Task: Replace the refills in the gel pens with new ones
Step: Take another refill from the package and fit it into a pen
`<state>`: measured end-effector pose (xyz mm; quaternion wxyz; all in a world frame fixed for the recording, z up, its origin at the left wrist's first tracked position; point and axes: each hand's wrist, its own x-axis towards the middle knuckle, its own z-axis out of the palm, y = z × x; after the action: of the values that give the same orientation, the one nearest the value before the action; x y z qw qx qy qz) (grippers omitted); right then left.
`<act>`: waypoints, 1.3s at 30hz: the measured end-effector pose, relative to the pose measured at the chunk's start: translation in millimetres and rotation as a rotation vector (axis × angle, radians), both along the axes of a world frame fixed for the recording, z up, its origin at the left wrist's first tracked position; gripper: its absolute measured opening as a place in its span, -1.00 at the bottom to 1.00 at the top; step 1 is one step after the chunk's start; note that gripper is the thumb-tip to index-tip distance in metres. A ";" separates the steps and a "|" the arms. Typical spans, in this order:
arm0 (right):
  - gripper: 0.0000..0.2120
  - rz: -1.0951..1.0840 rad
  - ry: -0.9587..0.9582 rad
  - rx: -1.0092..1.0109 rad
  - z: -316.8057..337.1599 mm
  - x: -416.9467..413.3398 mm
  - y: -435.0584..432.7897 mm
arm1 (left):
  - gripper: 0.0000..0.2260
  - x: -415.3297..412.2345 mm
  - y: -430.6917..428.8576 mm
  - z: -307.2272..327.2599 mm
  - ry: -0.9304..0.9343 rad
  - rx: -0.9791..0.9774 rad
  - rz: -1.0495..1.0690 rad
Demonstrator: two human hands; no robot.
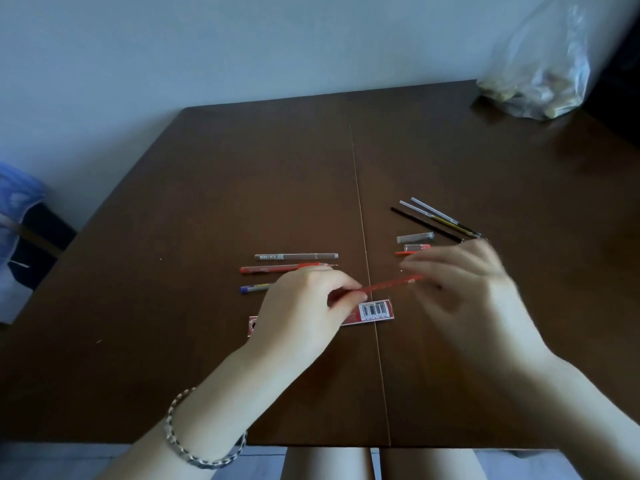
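Observation:
My left hand (pixel 304 306) pinches a thin red refill (pixel 391 286) at its left end and holds it slanting up to the right above the table. My right hand (pixel 464 282) is blurred; its fingers stretch out over the refill's right end without closing on it. Under my left hand lies a red refill packet (pixel 375 310) with a barcode. Left of the hands lie a clear grey pen (pixel 296 256), a red pen (pixel 277 269) and a blue-ended pen (pixel 254 288). Several loose refills (pixel 436 216), a clear cap (pixel 415 237) and a red-tipped cap (pixel 416 247) lie beyond my right hand.
The brown wooden table (pixel 242 188) has a seam down its middle. A clear plastic bag (pixel 540 81) sits at the far right corner against the wall. A blue bag (pixel 17 202) stands on the floor to the left.

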<state>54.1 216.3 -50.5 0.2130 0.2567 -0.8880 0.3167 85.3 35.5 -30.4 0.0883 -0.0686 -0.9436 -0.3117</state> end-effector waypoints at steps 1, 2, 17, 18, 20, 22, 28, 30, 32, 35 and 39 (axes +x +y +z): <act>-0.79 0.090 -0.002 0.078 -0.1 1.1 -5.2 | -0.87 -0.4 -1.4 0.1 0.017 -0.007 -0.012; -0.79 0.146 0.009 0.146 0.3 2.2 -10.2 | -0.88 -0.6 -2.2 0.0 0.035 -0.019 -0.039; -0.82 -0.079 -0.350 -0.006 8.3 -12.1 8.5 | -0.89 -87.3 -54.5 -17.9 -0.146 -0.488 0.060; -0.82 -0.083 -0.373 -0.025 7.7 -11.3 9.0 | -0.90 -88.9 -54.3 -17.7 -0.159 -0.489 0.040; -0.83 -0.093 -0.411 -0.059 6.1 -10.3 9.2 | -0.91 -90.8 -54.7 -17.5 -0.155 -0.523 -0.006; -0.83 -0.105 -0.424 -0.088 4.4 -10.1 8.9 | -0.90 -91.4 -56.4 -19.0 -0.162 -0.570 -0.027; -0.73 -0.125 -0.467 -0.342 5.0 -12.1 7.7 | -0.88 -74.2 -48.4 -14.1 -0.003 -0.376 0.112; -0.77 -0.141 -0.494 -0.561 12.5 -16.0 10.8 | -0.93 -55.8 -35.5 -5.4 -0.009 -0.112 0.098; -0.85 -0.134 -0.553 -0.816 20.3 -20.3 13.1 | -0.91 -38.7 -23.3 -3.6 -0.029 0.029 0.039; -0.85 -0.058 -0.631 -1.089 22.9 -21.0 10.5 | -0.84 -24.0 -15.6 -11.5 -0.072 0.128 -0.015; -0.85 -0.053 -0.688 -1.235 14.5 -13.4 1.7 | -0.85 -14.2 -10.5 -19.5 -0.120 0.239 -0.083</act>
<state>40.7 218.0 -36.0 0.0344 -0.0475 -0.5688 0.8204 71.1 25.0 -49.9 0.0261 -0.0776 -0.8996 -0.4290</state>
